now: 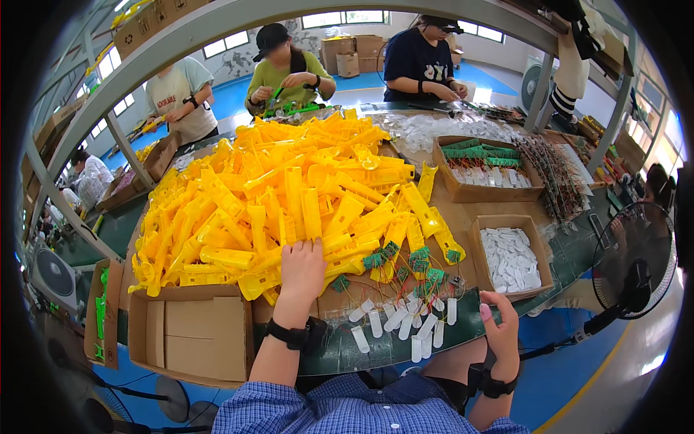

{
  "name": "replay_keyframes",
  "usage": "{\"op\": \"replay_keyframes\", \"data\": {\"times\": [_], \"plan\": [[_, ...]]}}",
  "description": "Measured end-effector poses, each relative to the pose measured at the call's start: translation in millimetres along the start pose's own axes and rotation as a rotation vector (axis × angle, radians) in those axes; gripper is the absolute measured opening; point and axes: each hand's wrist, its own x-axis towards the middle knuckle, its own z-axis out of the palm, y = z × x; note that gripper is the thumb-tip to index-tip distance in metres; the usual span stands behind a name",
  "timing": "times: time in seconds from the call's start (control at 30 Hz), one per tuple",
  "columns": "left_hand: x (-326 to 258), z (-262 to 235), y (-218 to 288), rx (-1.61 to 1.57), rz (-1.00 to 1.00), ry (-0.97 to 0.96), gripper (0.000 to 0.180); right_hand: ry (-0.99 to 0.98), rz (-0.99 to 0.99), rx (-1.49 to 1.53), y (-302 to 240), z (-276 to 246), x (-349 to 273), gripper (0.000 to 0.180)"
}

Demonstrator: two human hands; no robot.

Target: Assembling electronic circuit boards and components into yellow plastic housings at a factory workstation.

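Note:
My left hand (302, 269) reaches onto the near edge of a big heap of yellow plastic shells (238, 195). Its fingers are bent together at the lower end of one long yellow shell (311, 215); the fingertips' undersides are hidden. Beside the table's front edge is my right hand (502, 329), holding nothing, thumb and fingers apart. Between the hands lie small green circuit boards (419, 259) with thin wires, some resting on yellow shells. White oblong plates (397, 319) lie in a cluster with the wires near the table edge.
An open cardboard box (195, 329) stands left of my left arm. Right of the heap are a box of white pieces (510, 260) and a box with green boards (484, 155). A fan (636, 267) stands at the right. Several people work across the table, under a metal frame (116, 79).

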Motion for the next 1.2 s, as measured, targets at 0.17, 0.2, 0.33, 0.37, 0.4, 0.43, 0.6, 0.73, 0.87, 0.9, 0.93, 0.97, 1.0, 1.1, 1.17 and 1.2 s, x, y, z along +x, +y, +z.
{"op": "replay_keyframes", "data": {"times": [0.17, 0.2, 0.33, 0.37, 0.4, 0.43, 0.6, 0.73, 0.87, 0.9, 0.93, 0.97, 1.0, 1.1, 1.17, 1.2], "plan": [[5, -13, 2, 0.010, -0.007, -0.085, 0.048, 0.044, 0.087, -0.027, 2, -1, -22, 0.021], [6, -16, 3, 0.011, -0.010, -0.139, 0.049, 0.044, 0.098, -0.039, 3, 0, -24, 0.020], [6, -20, -3, -0.130, -0.035, -0.019, 0.048, 0.043, 0.064, -0.081, 2, 6, -22, 0.019], [7, -22, -5, -0.179, -0.056, 0.014, 0.047, 0.037, 0.061, -0.075, 1, 7, -20, 0.018], [6, -24, -7, -0.226, -0.078, 0.049, 0.046, 0.031, 0.057, -0.067, -1, 9, -19, 0.018], [7, -23, -8, -0.225, -0.080, 0.050, 0.046, 0.030, 0.055, -0.066, 0, 10, -19, 0.018], [18, -30, -13, -0.573, -0.214, 0.218, 0.041, -0.027, 0.039, -0.041, -3, 24, -12, 0.017], [17, -32, -11, -0.743, -0.207, 0.589, 0.040, -0.146, -0.027, 0.033, -20, 43, 2, 0.018], [-1, -38, 6, -1.546, -0.206, 0.477, 0.034, -0.441, -0.171, 0.133, -56, 65, 32, 0.036], [-8, -36, 11, -1.689, -0.245, 0.406, 0.033, -0.446, -0.169, 0.133, -68, 74, 39, 0.036], [-13, -35, 17, -1.691, -0.250, 0.405, 0.033, -0.466, -0.186, 0.224, -81, 85, 44, 0.042], [-17, -33, 23, -1.797, -0.236, 0.336, 0.033, -0.485, -0.201, 0.313, -91, 96, 47, 0.049], [-22, -30, 26, -1.900, -0.220, 0.267, 0.033, -0.490, -0.200, 0.311, -96, 108, 47, 0.049], [-34, 1, 27, -1.779, -0.290, 0.266, 0.042, -0.627, -0.195, 0.329, -106, 142, 46, 0.054], [-42, 9, 34, -1.739, -0.321, 0.238, 0.042, -0.700, -0.162, 0.226, -111, 154, 41, 0.048], [-47, 3, 36, -1.807, -0.332, 0.231, 0.038, -0.676, -0.148, 0.202, -108, 153, 38, 0.048]]}}
